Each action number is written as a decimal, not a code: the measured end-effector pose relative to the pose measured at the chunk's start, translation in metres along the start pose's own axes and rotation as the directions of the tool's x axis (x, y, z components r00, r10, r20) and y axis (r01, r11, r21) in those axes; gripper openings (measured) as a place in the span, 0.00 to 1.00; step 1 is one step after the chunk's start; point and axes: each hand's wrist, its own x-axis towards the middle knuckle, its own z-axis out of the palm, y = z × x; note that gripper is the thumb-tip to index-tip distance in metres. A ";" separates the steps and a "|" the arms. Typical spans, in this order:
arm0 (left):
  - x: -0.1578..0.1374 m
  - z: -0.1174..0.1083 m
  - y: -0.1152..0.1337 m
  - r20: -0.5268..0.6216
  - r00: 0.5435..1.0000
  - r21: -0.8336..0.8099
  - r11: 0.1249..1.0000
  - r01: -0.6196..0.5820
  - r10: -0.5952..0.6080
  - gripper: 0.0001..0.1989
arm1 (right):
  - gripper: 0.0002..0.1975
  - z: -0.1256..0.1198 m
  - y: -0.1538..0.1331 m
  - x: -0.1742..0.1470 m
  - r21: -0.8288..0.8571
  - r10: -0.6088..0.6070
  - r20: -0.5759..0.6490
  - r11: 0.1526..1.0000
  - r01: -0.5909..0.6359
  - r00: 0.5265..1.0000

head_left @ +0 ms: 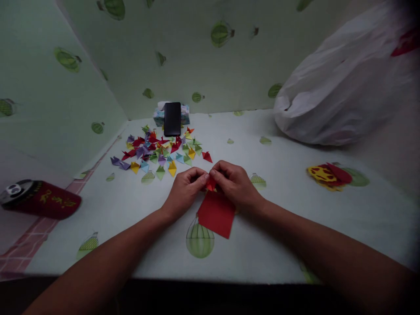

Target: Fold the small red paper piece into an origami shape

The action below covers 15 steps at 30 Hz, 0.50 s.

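Between the fingertips of both hands is a small folded piece of red paper (211, 184). My left hand (187, 187) pinches its left side, thumb and index finger closed. From the right, my right hand (236, 183) grips the other side in a pinch, and its fingers hide part of the fold. Just below the hands, a flat square sheet of red paper (216, 214) lies on the table, its upper part covered. Beyond my left hand spreads a heap of small folded paper cranes (160, 151) in red, yellow, green, blue and purple.
A black phone (172, 119) leans on a tissue box (159, 117) at the back. At the left edge is a red can (46, 199). A large white plastic bag (331, 92) bulges at the back right, with red and yellow paper cutouts (323, 175) before it.
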 end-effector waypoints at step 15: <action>-0.001 0.003 0.006 -0.157 0.987 0.000 1.000 -0.016 0.016 0.11 | 0.12 0.003 0.001 0.003 0.572 0.259 0.254 0.737 -0.361 0.932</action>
